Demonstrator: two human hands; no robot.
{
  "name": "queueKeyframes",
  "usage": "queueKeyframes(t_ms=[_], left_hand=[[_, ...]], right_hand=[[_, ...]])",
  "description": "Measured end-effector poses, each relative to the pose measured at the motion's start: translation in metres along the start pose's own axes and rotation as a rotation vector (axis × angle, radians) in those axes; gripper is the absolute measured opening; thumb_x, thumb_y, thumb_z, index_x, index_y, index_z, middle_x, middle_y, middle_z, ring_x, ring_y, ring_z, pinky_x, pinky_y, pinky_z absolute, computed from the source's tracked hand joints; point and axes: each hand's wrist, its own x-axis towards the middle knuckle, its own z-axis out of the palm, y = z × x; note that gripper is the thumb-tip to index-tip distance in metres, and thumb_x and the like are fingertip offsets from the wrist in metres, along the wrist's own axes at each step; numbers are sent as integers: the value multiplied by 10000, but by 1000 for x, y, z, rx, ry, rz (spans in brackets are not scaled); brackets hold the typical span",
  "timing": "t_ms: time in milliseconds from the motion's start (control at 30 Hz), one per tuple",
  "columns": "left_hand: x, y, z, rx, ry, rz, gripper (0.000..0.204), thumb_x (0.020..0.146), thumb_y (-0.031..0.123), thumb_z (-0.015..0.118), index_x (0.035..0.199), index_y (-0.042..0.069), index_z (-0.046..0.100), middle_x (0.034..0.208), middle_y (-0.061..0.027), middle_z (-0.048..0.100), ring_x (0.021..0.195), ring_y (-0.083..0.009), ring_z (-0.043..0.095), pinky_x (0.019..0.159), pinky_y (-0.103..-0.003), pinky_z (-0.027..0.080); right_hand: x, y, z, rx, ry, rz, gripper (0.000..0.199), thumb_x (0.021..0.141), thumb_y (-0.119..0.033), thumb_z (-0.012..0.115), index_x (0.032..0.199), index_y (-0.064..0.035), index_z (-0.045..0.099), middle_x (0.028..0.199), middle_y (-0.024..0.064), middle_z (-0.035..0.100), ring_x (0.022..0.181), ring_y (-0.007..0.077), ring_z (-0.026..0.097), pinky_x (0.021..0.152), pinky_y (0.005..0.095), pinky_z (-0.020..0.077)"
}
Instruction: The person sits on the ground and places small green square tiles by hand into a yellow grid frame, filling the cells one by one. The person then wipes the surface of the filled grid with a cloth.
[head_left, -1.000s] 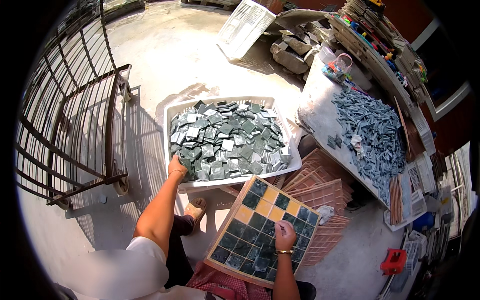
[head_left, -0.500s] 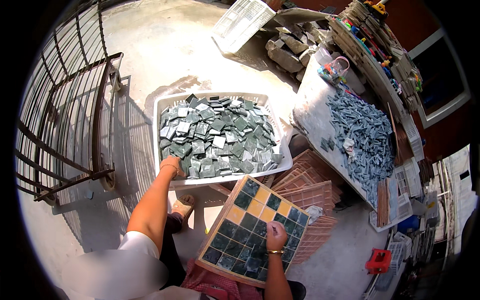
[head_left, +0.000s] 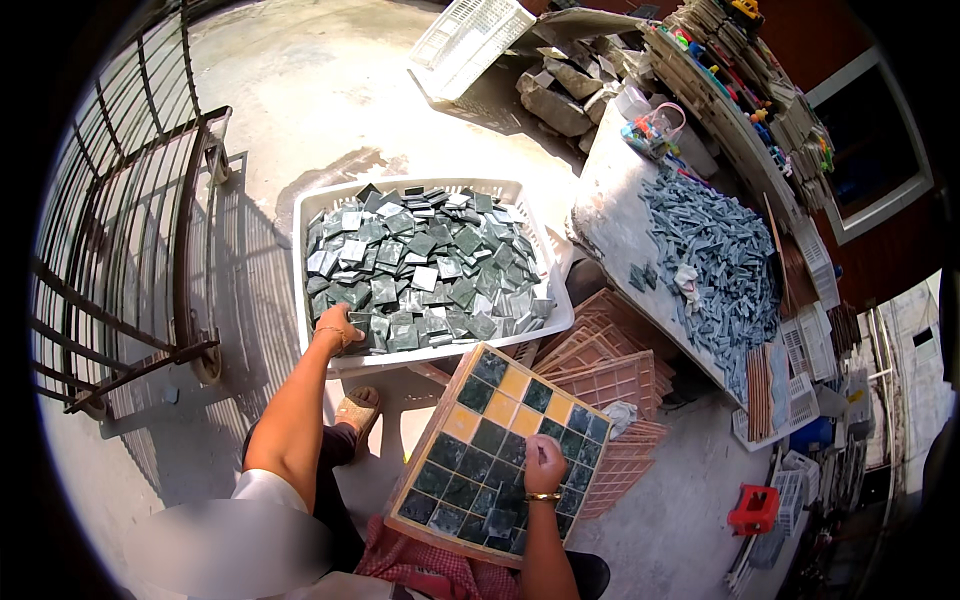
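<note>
Left hand point(head_left: 338, 328) reached into the white basket point(head_left: 310, 215) of dark green tiles point(head_left: 425, 265), grip clenched on loose tiles at its near edge. Right hand point(head_left: 545, 463) pressed a tile into the wooden grid tray point(head_left: 497, 447) on the lap, grip closed on it. Concrete floor point(head_left: 300, 90), cluttered desk point(head_left: 610, 215) to the right, metal railing point(head_left: 120, 250) left.

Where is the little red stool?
In the head view, the red stool stands on the concrete floor at the lower right, just right of the stacked pink grid trays and below the long table.
</note>
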Motion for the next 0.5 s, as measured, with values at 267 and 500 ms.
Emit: queueKeyframes(t_ms=[267, 500], left_hand=[[-80, 100, -32, -1104, -504, 147, 510, 734, 43, 653, 1190, 71, 426, 992, -41, 541, 895, -173, 556, 716, -331, 510], [-195, 127, 13, -1517, -1062, 176, 433, 804, 65, 594, 1197, 64, 411, 1091, -86, 522, 998, -202, 547, 780, -363, 521]], right_hand=[[18, -34, -6, 368, -39, 349, 174, 819, -111, 576, 942, 11, 584, 787, 50, 606, 629, 87, 555, 537, 198, 446], [58, -163, -15, 535, -522, 337, 348, 809, -55, 579, 1147, -9, 514, 767, 39, 586, 628, 62, 531, 558, 181, 433]])
